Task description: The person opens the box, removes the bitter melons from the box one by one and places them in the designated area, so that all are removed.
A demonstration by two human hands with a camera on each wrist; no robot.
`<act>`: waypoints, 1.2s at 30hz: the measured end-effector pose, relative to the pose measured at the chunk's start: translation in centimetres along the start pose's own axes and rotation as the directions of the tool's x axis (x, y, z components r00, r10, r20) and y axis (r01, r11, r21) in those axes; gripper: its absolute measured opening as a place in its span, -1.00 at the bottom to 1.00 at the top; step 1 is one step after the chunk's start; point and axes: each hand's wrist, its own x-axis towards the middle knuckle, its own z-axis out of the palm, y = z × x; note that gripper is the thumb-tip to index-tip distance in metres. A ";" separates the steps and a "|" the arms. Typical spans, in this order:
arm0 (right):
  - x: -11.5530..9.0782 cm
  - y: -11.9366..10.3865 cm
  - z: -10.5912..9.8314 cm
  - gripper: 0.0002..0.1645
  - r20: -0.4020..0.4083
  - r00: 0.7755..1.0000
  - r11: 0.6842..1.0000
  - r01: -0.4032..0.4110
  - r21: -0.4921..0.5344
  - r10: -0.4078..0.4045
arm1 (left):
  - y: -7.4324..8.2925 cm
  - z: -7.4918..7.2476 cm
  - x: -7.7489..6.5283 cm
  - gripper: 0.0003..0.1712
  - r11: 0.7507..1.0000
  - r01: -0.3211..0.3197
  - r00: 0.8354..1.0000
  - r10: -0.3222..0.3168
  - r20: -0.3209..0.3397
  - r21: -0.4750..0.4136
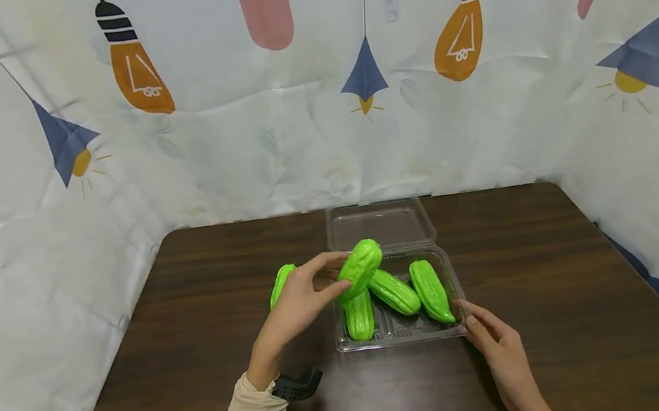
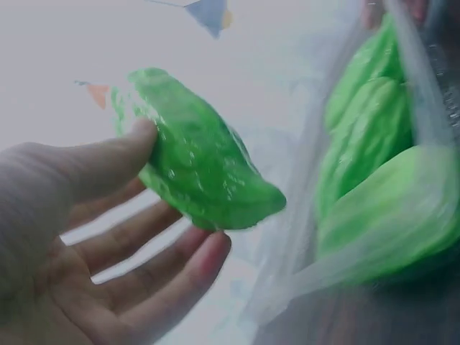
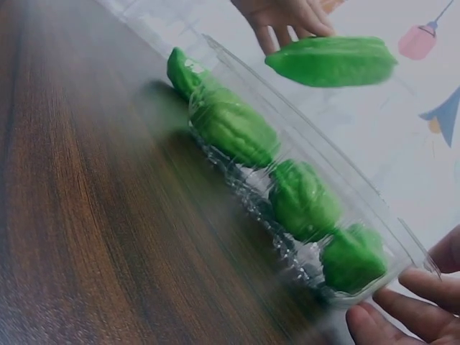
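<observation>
My left hand [image 1: 299, 302] pinches a bright green, ridged bitter melon [image 1: 361, 266] between thumb and fingers, holding it above the left part of a clear plastic clamshell box [image 1: 401, 340]. Inside the box lie three more bitter melons: one at the left [image 1: 359, 319], one slanting in the middle [image 1: 395, 292] and one at the right [image 1: 432, 292]. At the box's front right corner, my right hand [image 1: 502, 346] grips the rim, thumb on one side and fingers on the other. Another bitter melon [image 1: 280, 285] sits left of the box, partly hidden behind my left hand.
The box's hinged lid [image 1: 380, 223] lies folded back toward the table's far edge. Around it spreads a dark wood-grain table [image 1: 220, 286]. A pale curtain [image 1: 222, 172] printed with lamps and bulbs hangs behind and on both sides.
</observation>
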 end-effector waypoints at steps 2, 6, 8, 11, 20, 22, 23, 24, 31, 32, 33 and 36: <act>0.0 0.0 0.1 -0.39 0.001 1.000 1.000 0.002 0.002 -0.002 | -0.3 -1.1 -0.3 -0.47 0.999 0.033 0.999 -0.033 -0.042 -0.005; -0.1 0.1 0.3 -0.40 0.000 1.000 1.000 -0.003 0.003 0.003 | -1.0 -3.1 -0.9 -0.44 0.994 0.106 0.988 -0.108 -0.110 -0.030; -0.1 0.1 0.4 -0.40 0.002 1.000 1.000 -0.003 -0.001 0.003 | -1.3 -4.0 -1.3 -0.41 0.987 0.147 0.980 -0.155 -0.128 -0.068; -0.1 0.2 0.4 -0.41 0.000 1.000 1.000 -0.004 0.000 0.004 | -1.9 -5.3 -1.7 -0.36 0.971 0.210 0.964 -0.225 -0.145 -0.112; 0.0 0.2 0.4 -0.40 -0.020 1.000 1.000 -0.008 -0.013 0.008 | -3.7 -7.8 -2.1 -0.31 0.942 0.325 0.911 -0.337 -0.238 -0.087; 0.1 0.2 0.4 -0.40 -0.022 1.000 1.000 -0.009 -0.017 0.009 | -4.2 -8.2 -2.1 -0.30 0.936 0.345 0.901 -0.351 -0.255 -0.070; 0.1 0.2 0.4 -0.40 -0.023 1.000 1.000 -0.011 -0.021 0.011 | -4.5 -8.3 -2.2 -0.30 0.931 0.360 0.894 -0.362 -0.263 -0.058; 0.0 0.2 0.4 -0.40 -0.024 1.000 1.000 -0.013 -0.024 0.012 | -4.8 -8.5 -2.2 -0.30 0.925 0.375 0.887 -0.375 -0.271 -0.052; 0.0 0.3 0.3 -0.41 -0.017 1.000 0.999 -0.015 -0.051 0.015 | -6.6 -9.4 -3.0 -0.26 0.882 0.468 0.836 -0.464 -0.291 -0.062; 0.1 0.4 0.3 -0.42 -0.018 1.000 0.999 -0.013 -0.051 0.012 | -6.8 -9.4 -3.1 -0.25 0.877 0.476 0.832 -0.472 -0.293 -0.063; 0.1 0.4 0.3 -0.42 -0.019 1.000 0.999 -0.008 -0.048 0.007 | -7.0 -9.4 -3.2 -0.26 0.874 0.482 0.828 -0.478 -0.294 -0.062; 0.1 0.5 0.2 -0.42 -0.023 1.000 0.999 0.002 -0.038 -0.003 | -7.6 -9.4 -3.3 -0.26 0.864 0.501 0.820 -0.490 -0.295 -0.042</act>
